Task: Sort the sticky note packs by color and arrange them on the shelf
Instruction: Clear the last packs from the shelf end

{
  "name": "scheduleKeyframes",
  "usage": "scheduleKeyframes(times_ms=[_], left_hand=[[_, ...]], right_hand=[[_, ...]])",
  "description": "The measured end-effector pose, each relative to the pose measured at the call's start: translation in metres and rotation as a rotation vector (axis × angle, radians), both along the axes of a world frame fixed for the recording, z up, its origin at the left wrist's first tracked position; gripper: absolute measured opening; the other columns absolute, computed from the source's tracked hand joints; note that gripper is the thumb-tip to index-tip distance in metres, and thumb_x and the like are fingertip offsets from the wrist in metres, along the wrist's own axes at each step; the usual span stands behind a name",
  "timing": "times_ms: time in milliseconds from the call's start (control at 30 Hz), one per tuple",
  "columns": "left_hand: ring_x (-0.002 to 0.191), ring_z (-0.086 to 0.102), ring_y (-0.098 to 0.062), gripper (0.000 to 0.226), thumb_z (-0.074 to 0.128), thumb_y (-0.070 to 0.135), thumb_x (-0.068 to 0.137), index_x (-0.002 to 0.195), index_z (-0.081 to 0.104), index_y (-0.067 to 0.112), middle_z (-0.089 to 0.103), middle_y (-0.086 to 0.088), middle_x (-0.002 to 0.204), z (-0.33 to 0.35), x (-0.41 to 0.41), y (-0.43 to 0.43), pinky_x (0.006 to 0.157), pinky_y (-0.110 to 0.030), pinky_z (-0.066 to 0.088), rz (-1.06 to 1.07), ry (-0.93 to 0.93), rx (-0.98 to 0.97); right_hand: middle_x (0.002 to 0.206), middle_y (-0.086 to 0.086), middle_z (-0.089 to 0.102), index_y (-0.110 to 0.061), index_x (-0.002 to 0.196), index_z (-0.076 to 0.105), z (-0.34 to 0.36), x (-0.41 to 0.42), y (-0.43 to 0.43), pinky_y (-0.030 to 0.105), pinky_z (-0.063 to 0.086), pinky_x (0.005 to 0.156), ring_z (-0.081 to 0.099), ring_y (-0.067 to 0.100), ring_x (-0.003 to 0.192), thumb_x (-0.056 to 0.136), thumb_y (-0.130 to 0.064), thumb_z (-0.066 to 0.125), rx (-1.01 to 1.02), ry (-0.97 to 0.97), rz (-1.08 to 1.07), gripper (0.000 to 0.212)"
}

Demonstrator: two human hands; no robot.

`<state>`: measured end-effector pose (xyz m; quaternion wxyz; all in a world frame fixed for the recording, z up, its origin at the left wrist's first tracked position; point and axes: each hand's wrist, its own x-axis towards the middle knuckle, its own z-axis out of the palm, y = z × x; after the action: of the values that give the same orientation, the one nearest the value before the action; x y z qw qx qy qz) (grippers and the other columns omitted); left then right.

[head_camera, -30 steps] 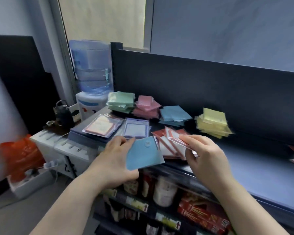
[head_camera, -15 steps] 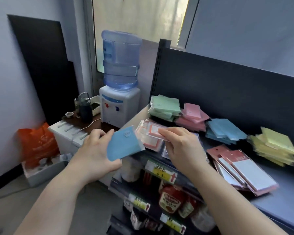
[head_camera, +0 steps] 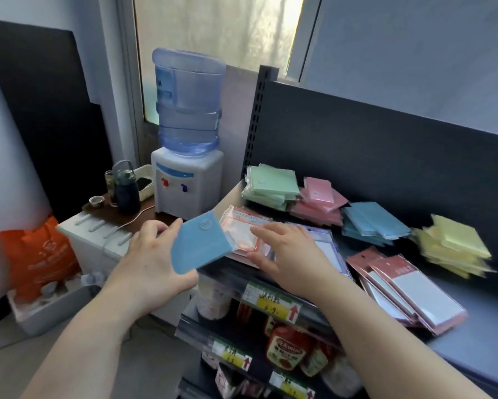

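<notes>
Blue was the sticky note pack that our left hand gripped by its edges between thumb and fingers. It was tilted, and it overlapped the 9 o'clock side of a red-edged clear pack. Our right hand rested on that clear pack with its fingers stretched almost straight, clasping nothing, near the front left corner of the shelf. From 12 round to 3 o'clock of that hand, in a row along the shelf's back panel, we saw a green stack, a pink stack, a blue stack and a yellow stack. Red-backed packs fanned out at 4 o'clock. A water dispenser stood at 11 o'clock, off the shelf.
</notes>
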<state>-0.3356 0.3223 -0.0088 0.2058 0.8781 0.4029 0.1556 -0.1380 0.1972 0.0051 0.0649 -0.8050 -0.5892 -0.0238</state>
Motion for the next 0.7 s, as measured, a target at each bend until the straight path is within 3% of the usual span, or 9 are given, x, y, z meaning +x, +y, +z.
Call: scheduleKeyframes(times_ms=[100,267,500,700], left_hand=[[0.121,0.034,-0.020,0.106,0.058,0.057,0.055,0.150,0.023,0.024,0.031,0.004,0.124,0.006,0.030,-0.008,0.105,-0.032,0.032,-0.100,-0.035,0.015],[0.124,0.035,-0.020,0.096,0.071,0.044,0.069,0.149,0.023,0.026,0.034,0.003,0.131,0.019,0.092,-0.031,0.104,-0.031,0.032,-0.288,-0.052,0.042],[0.117,0.040,-0.017,0.086,0.068,0.046,0.071,0.146,0.028,0.032,0.037,0.004,0.125,0.039,0.190,-0.084,0.099,-0.031,0.038,-0.545,-0.059,0.118],[0.116,0.044,-0.023,0.079,0.065,0.051,0.072,0.142,0.035,0.030,0.040,-0.002,0.123,0.049,0.273,-0.123,0.094,-0.033,0.041,-0.523,0.052,0.158]], right_hand=[[0.147,-0.008,0.037,-0.034,0.144,0.034,0.008,0.018,-0.029,0.034,0.018,0.114,0.030,0.016,0.135,0.094,-0.054,0.041,0.056,0.019,-0.083,0.055],[0.145,-0.007,0.040,-0.029,0.143,0.037,0.012,0.049,-0.086,0.032,0.022,0.111,0.033,0.018,0.132,0.094,-0.050,0.045,0.110,0.026,-0.254,0.054],[0.140,-0.005,0.046,-0.025,0.141,0.041,0.010,0.093,-0.156,0.032,0.024,0.111,0.038,0.019,0.130,0.091,-0.047,0.053,0.192,0.006,-0.485,0.056],[0.139,-0.007,0.047,-0.027,0.140,0.042,0.009,0.129,-0.208,0.033,0.026,0.109,0.041,0.020,0.127,0.091,-0.045,0.053,0.237,0.010,-0.555,0.054]])
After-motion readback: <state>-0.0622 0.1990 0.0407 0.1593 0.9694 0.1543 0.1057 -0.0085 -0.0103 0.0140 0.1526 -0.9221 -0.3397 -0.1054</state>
